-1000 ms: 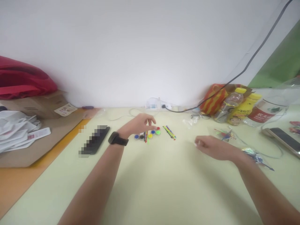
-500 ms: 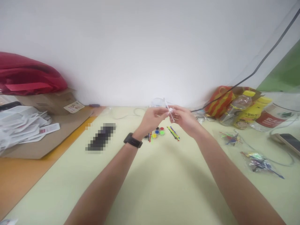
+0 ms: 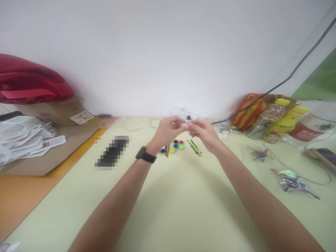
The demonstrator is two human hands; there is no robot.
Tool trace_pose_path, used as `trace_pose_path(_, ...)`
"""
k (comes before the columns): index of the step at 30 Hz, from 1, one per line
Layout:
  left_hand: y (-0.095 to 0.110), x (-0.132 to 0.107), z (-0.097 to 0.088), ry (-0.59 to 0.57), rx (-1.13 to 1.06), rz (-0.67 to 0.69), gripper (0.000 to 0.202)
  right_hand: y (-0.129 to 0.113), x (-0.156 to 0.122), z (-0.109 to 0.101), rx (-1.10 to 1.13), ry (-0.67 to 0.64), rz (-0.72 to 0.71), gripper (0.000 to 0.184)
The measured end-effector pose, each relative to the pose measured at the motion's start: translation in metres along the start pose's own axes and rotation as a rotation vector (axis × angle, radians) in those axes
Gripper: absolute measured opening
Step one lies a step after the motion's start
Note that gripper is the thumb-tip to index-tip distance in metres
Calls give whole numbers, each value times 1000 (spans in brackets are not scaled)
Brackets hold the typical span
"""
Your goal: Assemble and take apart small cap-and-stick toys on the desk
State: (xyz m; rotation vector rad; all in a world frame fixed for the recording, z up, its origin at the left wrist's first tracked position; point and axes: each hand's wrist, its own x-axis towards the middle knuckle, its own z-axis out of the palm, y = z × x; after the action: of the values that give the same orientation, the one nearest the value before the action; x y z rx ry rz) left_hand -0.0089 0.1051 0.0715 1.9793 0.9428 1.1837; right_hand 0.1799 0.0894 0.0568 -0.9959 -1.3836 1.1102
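Note:
My left hand [image 3: 168, 132], with a black watch [image 3: 146, 155] on its wrist, and my right hand [image 3: 206, 135] meet fingertip to fingertip above the table. Both are closed in a pinch on a small white stick-like piece [image 3: 184, 114], whose thin end points upward; its lower part is mostly hidden by the fingers. Below on the table lie several small round coloured pieces [image 3: 175, 146], with thin coloured sticks beside them at the left. A bundle of thin yellow, blue and red sticks [image 3: 194, 147] rests under my right hand.
Clear bags of coloured parts [image 3: 291, 181] lie at the right, near a phone [image 3: 325, 156] and bottles with yellow caps [image 3: 275, 115]. A blurred-out dark object [image 3: 112, 153] is at the left, beyond it cardboard [image 3: 76, 150] with white packets [image 3: 28, 140]. A wall [image 3: 157, 63] stands behind.
The white piece has turned from a slant to nearly upright, and its lower end is now hidden. My fingertips have drawn closer together around it.

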Motion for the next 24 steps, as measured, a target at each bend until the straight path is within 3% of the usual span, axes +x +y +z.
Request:
trace_pose_path(5, 4, -3, -3, -104, 70, 91, 27, -1, 0, -5, 147, -153, 93, 24)
trace_pose_path(11, 7, -5, -10, -248, 89, 47, 21, -4, -4, -1, 90, -227, 137, 14)
trace_pose_path(14, 5, -7, -11, -296, 77, 13, 15, -1, -4, 4, -24, -213, 160, 10)
trace_pose_path(17, 0, -10, -9, -321, 129, -49, 14, 9, -2, 4, -189, -162, 211, 17)
trace_pose_path(24, -17, -15, 5, -630, 315, -149, 18, 42, 4, -7, -706, -132, 224, 37)
